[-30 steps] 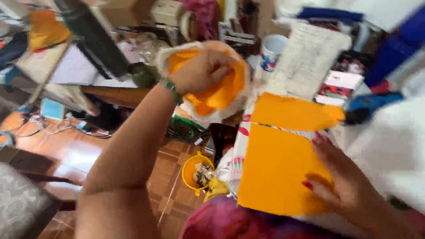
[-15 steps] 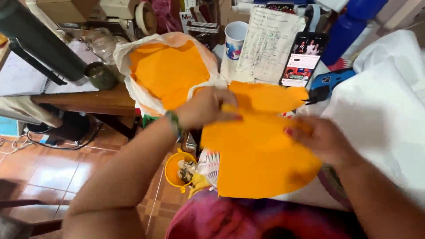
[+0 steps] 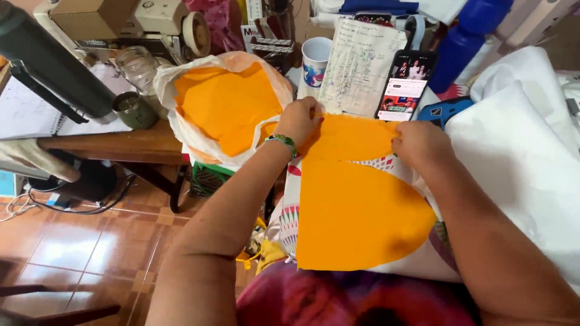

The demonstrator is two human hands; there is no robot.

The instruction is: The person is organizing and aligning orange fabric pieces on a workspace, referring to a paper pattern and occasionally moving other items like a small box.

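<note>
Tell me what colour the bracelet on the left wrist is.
Green; the beaded bracelet sits just behind the left hand, clearest in the head view.

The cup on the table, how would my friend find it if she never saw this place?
Start at the big plastic bag stuffed with orange sheets. Look just right of it, above the left hand, beside the handwritten paper. The cup is small and white with colourful pictures, the only open-topped round thing standing there.

Fabric piece (image 3: 356, 211) lies on the table between both hands; bag (image 3: 223, 108) of fabric to its left, phone (image 3: 406, 84) and cup (image 3: 315, 60) behind it
</note>
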